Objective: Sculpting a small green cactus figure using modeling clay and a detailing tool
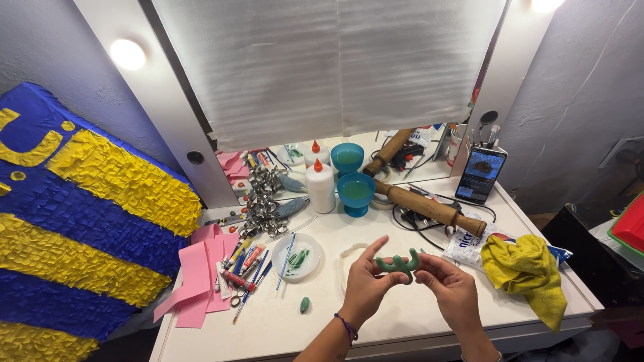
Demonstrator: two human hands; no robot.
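Green clay (398, 265), shaped into a small branching piece, was held up above the white table (402, 322), pinched between both hands just in front of the near edge. The left hand (365, 281) was closed on its left end with thumb and lower fingers, the index finger lifted straight and free. The right hand (451, 285) was closed on the right end, fingertips narrowed around one upturned prong.

Directly beneath the hands, a bare stretch of tabletop was seen, running to the front edge. A small green clay lump (304, 305) was left lying alone on that stretch, to the left of the left wrist and well apart from it. Further left, a white dish (298, 257) with green smears was set, and beside it pens and tubes (243, 267) were scattered over pink foam sheets (201, 271) that overhung the table's left edge.

Off to the right, a yellow cloth (526, 271) was draped over the right front corner, near the right hand but not touching it. Behind the hands, a wooden rolling pin (429, 206), a blue goblet (355, 192) and a white glue bottle (320, 186) were lined up against the mirror, with a phone (480, 174) propped at the far right corner.
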